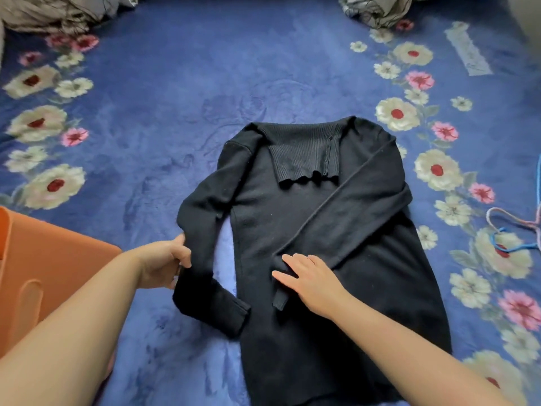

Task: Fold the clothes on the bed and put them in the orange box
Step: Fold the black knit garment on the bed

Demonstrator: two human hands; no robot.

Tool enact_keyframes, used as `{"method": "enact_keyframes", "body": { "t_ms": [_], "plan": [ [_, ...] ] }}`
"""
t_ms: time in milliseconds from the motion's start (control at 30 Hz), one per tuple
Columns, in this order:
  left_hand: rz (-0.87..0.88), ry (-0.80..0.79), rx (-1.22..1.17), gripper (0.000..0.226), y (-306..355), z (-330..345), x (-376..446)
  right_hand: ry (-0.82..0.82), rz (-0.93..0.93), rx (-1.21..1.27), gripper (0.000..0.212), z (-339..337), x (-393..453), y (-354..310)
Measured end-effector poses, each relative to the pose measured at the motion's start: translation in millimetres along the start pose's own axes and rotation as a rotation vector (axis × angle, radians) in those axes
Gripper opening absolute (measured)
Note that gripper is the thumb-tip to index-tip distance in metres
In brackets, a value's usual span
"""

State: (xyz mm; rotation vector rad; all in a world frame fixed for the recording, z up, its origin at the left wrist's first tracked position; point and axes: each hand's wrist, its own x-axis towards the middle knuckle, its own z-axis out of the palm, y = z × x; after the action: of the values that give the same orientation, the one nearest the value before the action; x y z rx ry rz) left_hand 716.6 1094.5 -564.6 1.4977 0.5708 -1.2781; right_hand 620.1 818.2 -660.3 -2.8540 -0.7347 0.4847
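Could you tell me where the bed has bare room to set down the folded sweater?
Bare blanket lies beyond the sweater, up to the crumpled cloth. Crowded: orange box left, hangers right.

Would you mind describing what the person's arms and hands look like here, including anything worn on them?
Both forearms are bare all the way to the bottom edge of the picture, with no sleeves in view. The left hand and the right hand wear no gloves, and no rings, watch or bracelet show on either. The nails visible on the left hand look short and unpainted.
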Motion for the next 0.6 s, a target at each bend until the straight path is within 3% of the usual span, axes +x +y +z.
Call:
{"method": "enact_keyframes", "body": {
  "t_ms": [67, 100, 200, 267, 367, 433, 500, 567, 600],
  "plan": [
    [-0.030, -0.055, 0.044, 0.073, -5.9, -1.8, 3.5, 0.074, -0.005, 0.084, 0.029, -7.9, 7.4, -6.9],
    [-0.015, -0.046, 0.027, 0.071, -7.5, -3.1, 5.6, 0.115, 0.019, 0.140, 0.020, -13.9, 9.2, -7.6],
    [0.111, 0.107, -0.076, 0.049, -9.5, -11.2, 6.2, 0.236, -0.006, 0.263, 0.032, -20.3, 3.1, -12.2],
    [0.189, 0.255, -0.126, 0.036, -8.8, -19.3, 3.5, 0.126, -0.127, 0.193, 0.036, -15.7, -13.3, -12.1],
    [0.269, 0.399, -0.369, 0.018, 4.5, -28.0, -4.1, -0.235, -0.141, 0.033, 0.045, -10.7, -35.9, -8.1],
    [0.264, 0.501, -0.569, 0.012, 27.9, -19.5, -10.1, -0.326, -0.021, 0.216, 0.045, -8.5, -43.1, 0.3],
    [0.263, 0.559, -0.571, 0.016, 58.7, 9.8, -17.8, -0.222, 0.181, 0.437, 0.046, -17.4, -40.1, 9.5],
    [0.311, 0.436, -0.422, 0.011, 86.4, 53.4, -28.3, -0.026, 0.411, 0.582, 0.037, -32.6, -38.3, 27.9],
    [0.340, 0.277, -0.359, 0.007, 95.7, 77.4, -32.5, 0.059, 0.509, 0.605, 0.029, -42.2, -39.4, 39.7]
  ]
}}
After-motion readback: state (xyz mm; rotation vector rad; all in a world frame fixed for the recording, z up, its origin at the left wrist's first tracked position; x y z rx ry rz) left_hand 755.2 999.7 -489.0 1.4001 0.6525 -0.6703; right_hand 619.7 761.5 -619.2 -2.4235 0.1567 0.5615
